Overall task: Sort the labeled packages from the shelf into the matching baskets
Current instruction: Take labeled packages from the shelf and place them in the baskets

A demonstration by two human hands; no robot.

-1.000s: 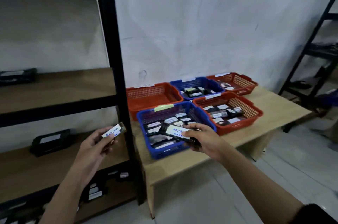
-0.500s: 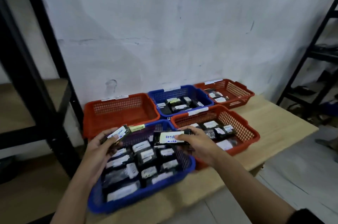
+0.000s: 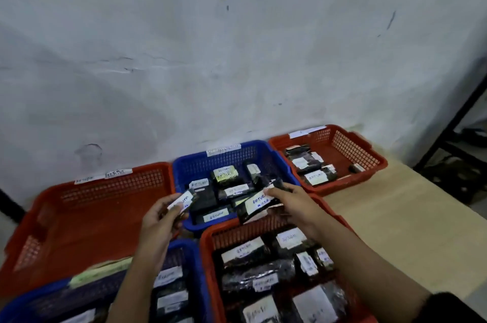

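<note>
My left hand (image 3: 160,220) grips a small black package with a white label (image 3: 184,200), held over the near left corner of the back blue basket (image 3: 232,155). My right hand (image 3: 295,204) holds a larger black package with a white handwritten label (image 3: 257,204) above the near edge of that same blue basket. Several labeled black packages lie inside it. An empty red basket (image 3: 92,206) sits at the left. A red basket (image 3: 263,230) and a blue basket (image 3: 192,251) in front both hold several labeled packages.
Another red basket (image 3: 369,151) with a few packages stands at the back right. All baskets sit on a light wooden table (image 3: 411,230) against a white wall. A black metal shelf frame (image 3: 456,122) stands at the far right.
The view has moved closer and to the right, leaving the left shelf out of frame. Both hands with their packages have moved forward from the front blue basket to the back blue basket.
</note>
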